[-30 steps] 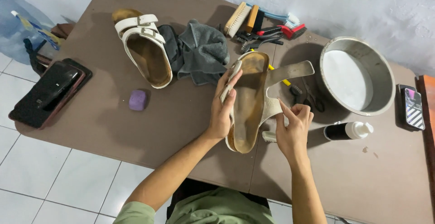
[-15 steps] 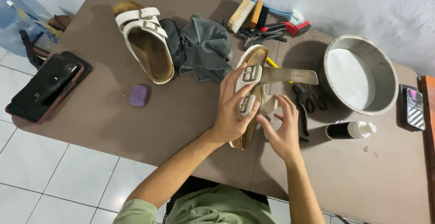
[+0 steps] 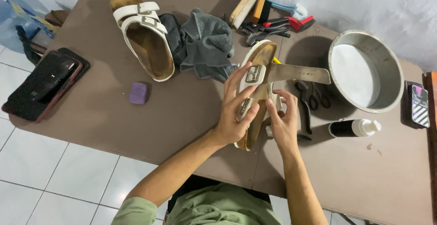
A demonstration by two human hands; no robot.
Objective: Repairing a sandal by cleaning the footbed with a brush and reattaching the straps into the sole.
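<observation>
both hands hold one white two-strap sandal [image 3: 257, 91] tilted on its side over the brown table [image 3: 91, 116]. the left hand [image 3: 234, 116] wraps its fingers across the buckled straps; the right hand [image 3: 282, 122] pinches the sandal's far edge with curled fingers, just beside the left. one strap [image 3: 298, 73] sticks out loose beyond the right hand (unbuckled, pointing at the metal basin [image 3: 366, 70]). the other sandal [image 3: 145, 40] and a grey cloth [image 3: 205, 43] lie beyond the left hand, a purple block [image 3: 138, 93] well to its left.

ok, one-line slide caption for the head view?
Both hands, left hand and right hand, hold a white sandal with one strap unbuckled over a brown table.
</observation>
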